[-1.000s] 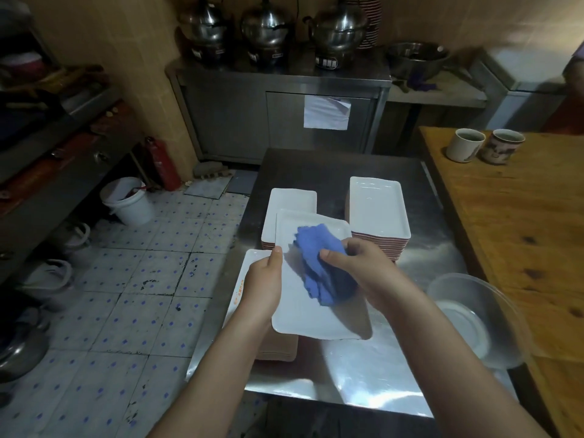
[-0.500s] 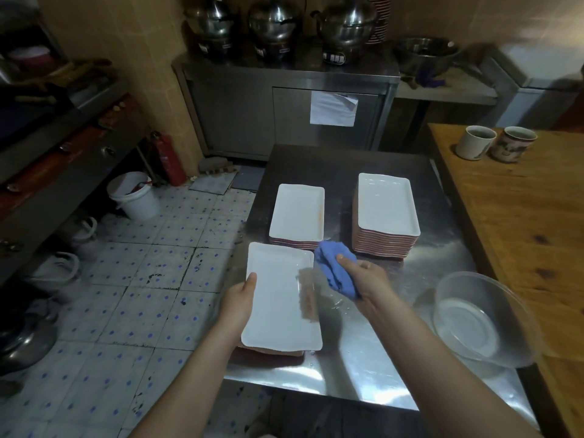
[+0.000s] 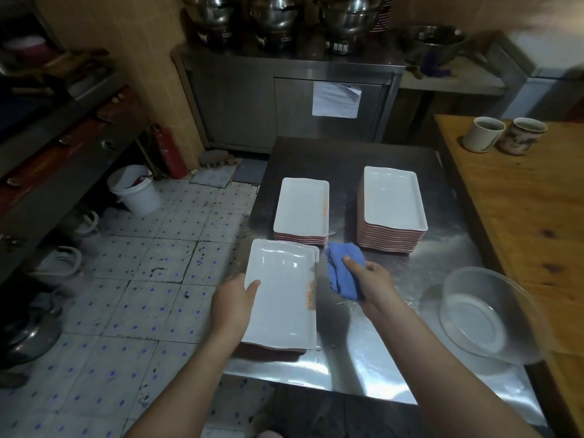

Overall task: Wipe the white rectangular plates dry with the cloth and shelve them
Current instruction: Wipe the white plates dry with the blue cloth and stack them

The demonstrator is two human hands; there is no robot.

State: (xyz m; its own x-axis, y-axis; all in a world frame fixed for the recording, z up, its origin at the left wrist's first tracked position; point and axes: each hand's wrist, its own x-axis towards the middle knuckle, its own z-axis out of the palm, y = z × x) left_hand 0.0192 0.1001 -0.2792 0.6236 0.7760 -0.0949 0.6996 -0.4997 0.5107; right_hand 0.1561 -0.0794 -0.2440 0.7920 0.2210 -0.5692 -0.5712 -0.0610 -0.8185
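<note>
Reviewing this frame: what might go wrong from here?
The near stack sits right at the table's left edge, above the tiled floor. The left hand, gripping the top plate, might nudge it off. The table looks wet, so plates may slide.

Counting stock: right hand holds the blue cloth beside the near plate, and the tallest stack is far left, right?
No. The head view shows the tallest stack at far right; the right hand does hold the blue cloth beside the near plate.
</note>
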